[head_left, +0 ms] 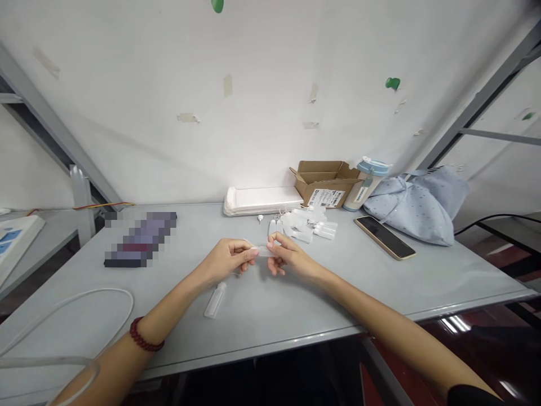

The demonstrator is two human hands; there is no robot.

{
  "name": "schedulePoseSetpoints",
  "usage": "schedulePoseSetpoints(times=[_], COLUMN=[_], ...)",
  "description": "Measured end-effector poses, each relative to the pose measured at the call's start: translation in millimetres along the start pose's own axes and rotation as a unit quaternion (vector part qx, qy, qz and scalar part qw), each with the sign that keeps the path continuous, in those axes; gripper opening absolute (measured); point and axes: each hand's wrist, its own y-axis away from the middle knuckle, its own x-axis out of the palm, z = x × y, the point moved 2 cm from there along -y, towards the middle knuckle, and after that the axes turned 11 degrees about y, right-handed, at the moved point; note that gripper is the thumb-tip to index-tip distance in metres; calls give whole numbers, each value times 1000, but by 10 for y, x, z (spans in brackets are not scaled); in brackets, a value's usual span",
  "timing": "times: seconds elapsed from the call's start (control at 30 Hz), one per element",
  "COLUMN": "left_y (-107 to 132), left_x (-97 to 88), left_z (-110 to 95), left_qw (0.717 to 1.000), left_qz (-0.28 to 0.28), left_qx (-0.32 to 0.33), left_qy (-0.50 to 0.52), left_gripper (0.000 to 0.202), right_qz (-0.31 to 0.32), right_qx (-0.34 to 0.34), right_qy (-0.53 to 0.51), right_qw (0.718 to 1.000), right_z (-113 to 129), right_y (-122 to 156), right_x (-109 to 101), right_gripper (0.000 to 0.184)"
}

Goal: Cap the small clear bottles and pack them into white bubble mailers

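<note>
Above the middle of the table, my left hand [228,260] and my right hand [295,258] pinch a small translucent plastic piece [264,251] from opposite ends. Fingers cover both its ends, so its full shape is hidden. Below my left hand lies a clear, flat bottle-shaped plastic piece [215,300], with a thin cord near its top. Just beyond my right hand is a loose pile of similar white and clear plastic pieces [302,221], some with thin strings. A tiny white bit [260,218] sits left of the pile.
At the back stand a stack of white trays [264,198], an open cardboard box [327,180] and a blue-lidded cup [366,183]. A phone [385,238] and a light blue cloth bag [416,206] lie right. A blurred-out object [143,239] and a white cable [84,293] lie left.
</note>
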Motion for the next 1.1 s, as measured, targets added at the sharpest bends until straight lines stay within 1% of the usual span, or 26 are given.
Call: schedulePoseSetpoints(times=[0.1, 0.2, 0.33, 0.43, 0.53, 0.63, 0.73, 0.83, 0.97, 1.03, 1.1], left_y=[5, 1, -8, -6, 8, 20, 15, 3, 1, 3, 4], left_x=[8, 13, 20, 19, 27, 37, 41, 28, 7, 8, 14], left_z=[-15, -22, -20, -18, -29, -46, -56, -62, -65, -53, -28], left_qw=[999, 999, 1000, 999, 999, 999, 999, 999, 997, 996, 994], left_qz=[-23, -27, -13, -17, -16, -30, -40, -46, -50, -50, -49], left_qx=[22, 26, -8, -25, -12, 5, 15, 12, -11, -29, -61], left_qy=[1, -3, 1, -19, -29, -9, 8, 23, 49, 63, 78], left_gripper=[27, 30, 39, 43, 38, 30, 28, 28, 34, 36, 40], right_qz=[-7, -11, -4, 4, 2, -7, -15, -36, -91, -110, -120], right_qx=[19, 19, 5, 7, 5, 3, 4, -12, -50, -68, -87], right_qy=[-21, -29, -29, -25, -21, -18, -10, 14, 80, 114, 126], right_qw=[1000, 999, 1000, 1000, 1000, 1000, 1000, 999, 991, 985, 981], right_z=[-6, -17, -20, -16, -20, -35, -42, -23, 13, 20, 19], right_y=[-7, -14, -17, -14, -15, -21, -24, -22, -17, -15, -13], right_x=[-17, -20, -9, 1, -3, -15, -24, -36, -63, -70, -72], right_gripper=[27, 28, 29, 30, 29, 29, 29, 30, 32, 30, 29])
